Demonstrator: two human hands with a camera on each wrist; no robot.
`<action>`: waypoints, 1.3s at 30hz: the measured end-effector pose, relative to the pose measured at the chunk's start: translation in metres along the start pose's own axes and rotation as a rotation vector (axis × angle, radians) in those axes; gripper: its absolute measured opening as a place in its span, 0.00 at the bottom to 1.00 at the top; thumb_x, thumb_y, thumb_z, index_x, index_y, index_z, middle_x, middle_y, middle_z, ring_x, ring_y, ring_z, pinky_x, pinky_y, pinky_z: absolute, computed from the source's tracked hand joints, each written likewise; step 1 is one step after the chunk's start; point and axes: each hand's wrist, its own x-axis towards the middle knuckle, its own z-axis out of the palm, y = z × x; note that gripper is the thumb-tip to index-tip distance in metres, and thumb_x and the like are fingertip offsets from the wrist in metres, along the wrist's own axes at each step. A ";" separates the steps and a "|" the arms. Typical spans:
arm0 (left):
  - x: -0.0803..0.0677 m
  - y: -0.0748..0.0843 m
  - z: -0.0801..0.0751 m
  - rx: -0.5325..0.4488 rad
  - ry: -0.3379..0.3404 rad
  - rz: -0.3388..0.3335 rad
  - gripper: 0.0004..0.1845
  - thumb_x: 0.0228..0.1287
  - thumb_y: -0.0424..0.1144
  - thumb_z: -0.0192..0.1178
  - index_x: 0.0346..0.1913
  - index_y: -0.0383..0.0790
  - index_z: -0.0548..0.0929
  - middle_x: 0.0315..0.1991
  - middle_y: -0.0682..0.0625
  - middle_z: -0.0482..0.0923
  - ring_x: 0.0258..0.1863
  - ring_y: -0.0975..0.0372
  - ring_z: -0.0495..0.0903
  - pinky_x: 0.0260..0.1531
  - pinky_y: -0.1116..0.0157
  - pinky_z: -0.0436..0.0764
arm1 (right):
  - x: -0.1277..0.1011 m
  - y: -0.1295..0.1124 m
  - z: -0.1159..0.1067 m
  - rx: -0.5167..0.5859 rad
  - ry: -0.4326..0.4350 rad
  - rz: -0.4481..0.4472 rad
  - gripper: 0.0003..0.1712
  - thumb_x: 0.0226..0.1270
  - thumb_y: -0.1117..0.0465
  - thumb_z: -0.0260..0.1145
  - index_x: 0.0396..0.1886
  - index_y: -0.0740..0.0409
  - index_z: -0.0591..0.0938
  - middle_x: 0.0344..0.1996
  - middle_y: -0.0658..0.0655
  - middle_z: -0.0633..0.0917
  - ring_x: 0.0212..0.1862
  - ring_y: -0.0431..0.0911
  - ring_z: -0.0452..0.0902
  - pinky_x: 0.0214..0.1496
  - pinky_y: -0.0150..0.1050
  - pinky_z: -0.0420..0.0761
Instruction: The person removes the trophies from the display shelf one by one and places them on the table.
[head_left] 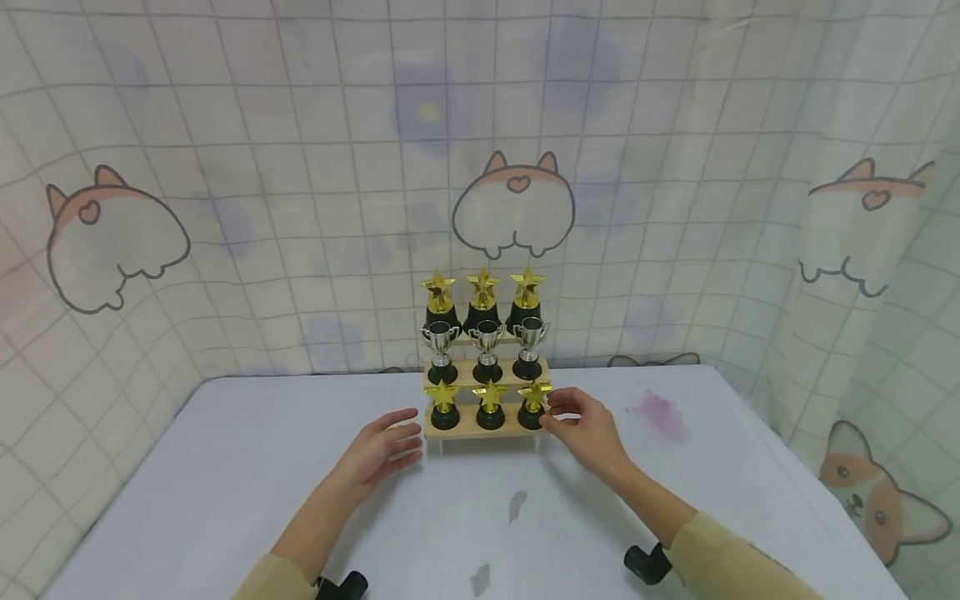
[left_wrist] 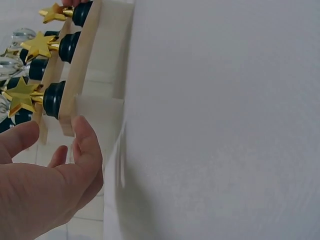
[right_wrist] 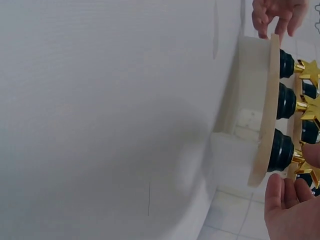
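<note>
In the head view, three gold star trophies with black bases stand in a row on the front step of a wooden tiered stand (head_left: 465, 432). My right hand (head_left: 588, 433) is at the right-hand star trophy (head_left: 532, 408), with thumb and fingertips apart beside its base and stem. In the right wrist view, the thumb (right_wrist: 312, 155) overlaps that trophy's stem. To the left, my left hand (head_left: 378, 450) holds nothing, its fingers spread beside the stand's left end. The left star trophy (left_wrist: 54, 99) is closest to it in the left wrist view.
Three silver cups (head_left: 487, 337) fill the middle step, and three taller star trophies (head_left: 482, 300) stand behind them. A white cloth covers the table (head_left: 247, 483). Behind it hangs a checked curtain (head_left: 322, 208) with cartoon animals.
</note>
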 end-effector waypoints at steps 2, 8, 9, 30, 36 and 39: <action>0.002 -0.001 0.001 0.001 -0.007 0.007 0.28 0.76 0.35 0.59 0.74 0.30 0.67 0.60 0.35 0.73 0.58 0.46 0.77 0.55 0.57 0.83 | 0.002 0.000 0.002 -0.007 0.006 0.011 0.19 0.63 0.68 0.75 0.53 0.66 0.82 0.48 0.62 0.85 0.52 0.54 0.82 0.53 0.41 0.85; 0.007 -0.004 0.005 -0.019 -0.025 0.038 0.28 0.75 0.32 0.58 0.73 0.28 0.67 0.62 0.32 0.73 0.55 0.50 0.80 0.56 0.55 0.83 | 0.006 0.000 0.006 -0.004 0.016 0.027 0.21 0.62 0.69 0.76 0.53 0.67 0.82 0.48 0.62 0.85 0.52 0.53 0.81 0.54 0.43 0.84; 0.009 -0.005 0.005 -0.026 -0.026 0.039 0.27 0.75 0.32 0.58 0.73 0.28 0.67 0.62 0.32 0.74 0.54 0.51 0.80 0.55 0.55 0.83 | 0.006 0.000 0.006 -0.004 0.016 0.029 0.21 0.61 0.69 0.76 0.53 0.68 0.82 0.48 0.62 0.85 0.52 0.54 0.81 0.55 0.43 0.84; 0.022 -0.017 0.010 -0.068 -0.006 0.066 0.27 0.70 0.24 0.60 0.71 0.27 0.69 0.53 0.35 0.79 0.44 0.56 0.84 0.49 0.60 0.85 | 0.009 0.004 0.015 -0.051 -0.020 0.044 0.20 0.59 0.69 0.78 0.50 0.62 0.82 0.46 0.58 0.86 0.52 0.53 0.83 0.54 0.45 0.85; 0.023 -0.017 0.010 -0.073 -0.005 0.074 0.27 0.71 0.24 0.60 0.71 0.28 0.70 0.51 0.37 0.79 0.43 0.57 0.83 0.49 0.60 0.85 | 0.011 0.005 0.016 -0.072 -0.038 0.031 0.24 0.58 0.69 0.78 0.53 0.62 0.80 0.47 0.60 0.86 0.50 0.53 0.82 0.56 0.51 0.83; 0.024 -0.017 0.010 -0.073 -0.004 0.074 0.27 0.71 0.24 0.60 0.70 0.28 0.70 0.51 0.37 0.78 0.43 0.57 0.83 0.48 0.60 0.85 | 0.012 0.006 0.015 -0.096 -0.050 0.026 0.26 0.58 0.67 0.78 0.56 0.63 0.79 0.48 0.61 0.86 0.50 0.53 0.82 0.56 0.51 0.83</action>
